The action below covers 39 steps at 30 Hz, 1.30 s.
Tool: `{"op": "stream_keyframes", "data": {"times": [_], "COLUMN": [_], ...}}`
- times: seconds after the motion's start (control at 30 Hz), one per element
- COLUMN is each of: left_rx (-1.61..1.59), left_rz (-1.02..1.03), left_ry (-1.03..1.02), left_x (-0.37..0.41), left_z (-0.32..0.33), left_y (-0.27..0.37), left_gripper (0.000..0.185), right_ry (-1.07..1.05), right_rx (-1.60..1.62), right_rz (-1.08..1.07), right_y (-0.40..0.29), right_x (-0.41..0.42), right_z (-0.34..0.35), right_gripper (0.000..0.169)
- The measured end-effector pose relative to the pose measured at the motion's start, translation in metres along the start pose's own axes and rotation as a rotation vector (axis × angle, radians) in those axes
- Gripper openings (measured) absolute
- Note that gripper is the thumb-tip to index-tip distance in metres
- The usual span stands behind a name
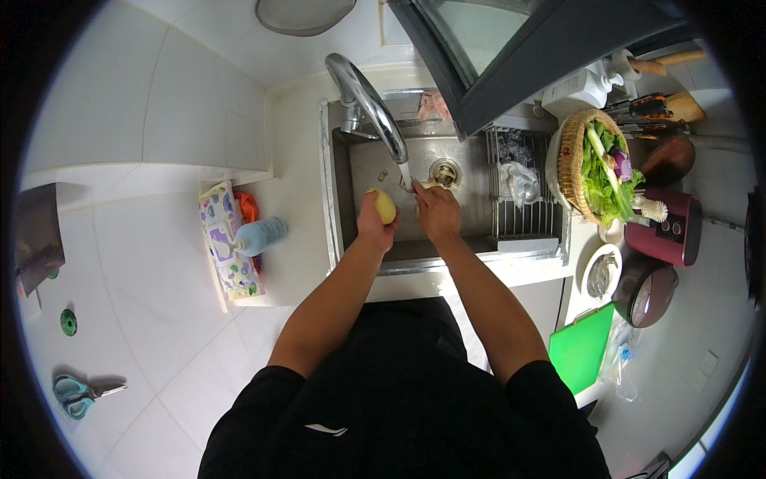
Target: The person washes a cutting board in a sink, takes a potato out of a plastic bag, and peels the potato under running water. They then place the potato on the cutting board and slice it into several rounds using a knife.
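A peeled yellow potato (pixel 385 206) is held in my left hand (pixel 374 223) over the stainless steel sink (pixel 365 161). My right hand (pixel 440 214), just to its right, has its fingers curled near the water stream; a small thing shows at the fingertips, too unclear to name. Water runs from the chrome faucet (pixel 383 114) between my hands. Behind my right hand, a pale yellow piece is partly hidden. The drain (pixel 445 173) holds scraps, and a small scrap lies on the sink floor left of it.
A wire rack (pixel 520 224) with a crumpled plastic bag stands at the sink's right. Beyond it are a wicker basket (pixel 574 167) of vegetables and a green cutting board (pixel 580 350). A blue pump bottle (pixel 263 235) is at left; an open window frame (pixel 479 99) juts over the sink's back.
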State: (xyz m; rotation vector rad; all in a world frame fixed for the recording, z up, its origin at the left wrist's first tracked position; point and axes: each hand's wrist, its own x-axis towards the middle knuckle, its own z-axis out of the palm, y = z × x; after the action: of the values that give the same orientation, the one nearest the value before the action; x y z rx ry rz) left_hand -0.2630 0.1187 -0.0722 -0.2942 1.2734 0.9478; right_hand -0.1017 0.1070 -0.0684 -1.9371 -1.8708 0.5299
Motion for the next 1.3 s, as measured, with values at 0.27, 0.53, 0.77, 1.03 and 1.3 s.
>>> {"op": "stream_keyframes", "data": {"times": [0.27, 0.53, 0.77, 1.03, 1.3], "left_rx": [0.021, 0.011, 0.003, 0.039, 0.027], "left_rz": [0.031, 0.001, 0.002, 0.005, -0.024], "left_ry": [0.012, -0.105, -0.089, -0.087, -0.166], "left_x": [0.0, 0.01, 0.005, 0.007, 0.008], "left_z": [0.013, 0.036, 0.043, 0.041, 0.046], "left_y": [-0.007, 0.0, 0.002, -0.002, 0.001], "left_gripper": [0.035, 0.034, 0.035, 0.034, 0.033], "right_ry": [0.097, 0.124, 0.153, 0.185, 0.14], "right_rx": [-0.149, -0.162, -0.161, -0.124, -0.13], "right_rz": [-0.115, -0.148, -0.21, -0.237, -0.218], "right_y": [-0.001, -0.005, -0.006, -0.009, -0.014], "right_x": [-0.001, -0.002, -0.011, -0.01, -0.001], "right_z": [-0.022, -0.041, -0.052, -0.06, -0.059], "right_gripper": [0.031, 0.033, 0.029, 0.029, 0.03]}}
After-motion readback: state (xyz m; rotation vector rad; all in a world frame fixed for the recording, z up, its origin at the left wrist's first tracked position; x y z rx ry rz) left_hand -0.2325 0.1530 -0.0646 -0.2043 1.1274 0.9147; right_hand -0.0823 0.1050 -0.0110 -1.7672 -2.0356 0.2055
